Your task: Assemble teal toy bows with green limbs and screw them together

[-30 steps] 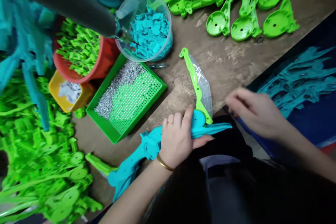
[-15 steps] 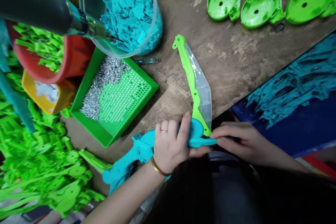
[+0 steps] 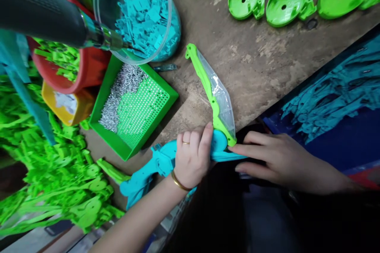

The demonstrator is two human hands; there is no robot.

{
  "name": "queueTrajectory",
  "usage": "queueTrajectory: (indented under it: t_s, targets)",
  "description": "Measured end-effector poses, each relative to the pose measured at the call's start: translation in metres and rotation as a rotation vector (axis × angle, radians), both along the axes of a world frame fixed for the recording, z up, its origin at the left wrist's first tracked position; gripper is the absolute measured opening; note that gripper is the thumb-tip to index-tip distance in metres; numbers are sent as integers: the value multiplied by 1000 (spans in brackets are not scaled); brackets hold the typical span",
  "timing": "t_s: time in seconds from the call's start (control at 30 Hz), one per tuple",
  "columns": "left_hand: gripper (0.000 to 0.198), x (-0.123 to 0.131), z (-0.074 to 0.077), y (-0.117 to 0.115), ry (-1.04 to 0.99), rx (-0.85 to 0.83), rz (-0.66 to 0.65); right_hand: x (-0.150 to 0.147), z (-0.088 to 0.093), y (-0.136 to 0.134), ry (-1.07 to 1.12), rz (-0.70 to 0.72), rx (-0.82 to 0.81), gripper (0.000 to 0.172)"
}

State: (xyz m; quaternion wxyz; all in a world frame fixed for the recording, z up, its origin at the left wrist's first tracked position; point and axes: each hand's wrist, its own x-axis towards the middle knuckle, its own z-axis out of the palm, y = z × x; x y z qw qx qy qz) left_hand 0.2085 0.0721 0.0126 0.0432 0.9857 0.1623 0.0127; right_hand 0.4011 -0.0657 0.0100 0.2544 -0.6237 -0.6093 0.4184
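My left hand (image 3: 192,154), with a ring and a bangle, is wrapped round a turquoise plastic part (image 3: 164,159) at the table's front edge. The part has a round disc (image 3: 219,140) and a long narrow end to the right of my fingers. From the disc a green-edged blade-like piece (image 3: 211,97) with a clear panel extends up over the table. My right hand (image 3: 273,158) is beside the joint, thumb and forefinger apart. Its forefinger tip is at the green piece's lower end; whether it presses there I cannot tell.
A green basket (image 3: 160,124) holds many small metal screws. Behind it stand a clear tub (image 3: 175,39) of turquoise pieces, a red bucket (image 3: 89,67) and a yellow container (image 3: 75,112). A dark-handled tool (image 3: 44,16) hangs upper left. Green parts (image 3: 77,189) pile left; a blue tray (image 3: 341,138) is right.
My right hand's thumb has come away from the turquoise part's narrow end, widening the gap from the forefinger. My left hand keeps its hold. The whole view has shifted slightly.
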Motion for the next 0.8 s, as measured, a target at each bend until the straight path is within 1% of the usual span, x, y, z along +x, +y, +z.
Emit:
queueTrajectory:
  t_s: [0.1, 0.33, 0.43, 0.57, 0.63, 0.8]
  targets:
    - [69, 1, 0, -1, 14, 24, -12, 2, 1, 3, -47, 52, -3, 34]
    - [70, 3, 1, -2, -21, 39, -33, 3, -3, 8, 86, 65, -49, 26]
    - [68, 2, 1, -2, -16, 37, -46, 2, -4, 7, 104, 72, -75, 24]
    - [68, 1, 0, -3, -13, 28, -40, 0, -6, 0, 108, 35, -44, 32]
    - [67, 0, 0, -3, -14, 27, -40, 0, -5, -1, 139, 25, -68, 36]
    - [66, 1, 0, -4, 3, 39, -31, -3, 0, 3, 215, 0, -156, 33]
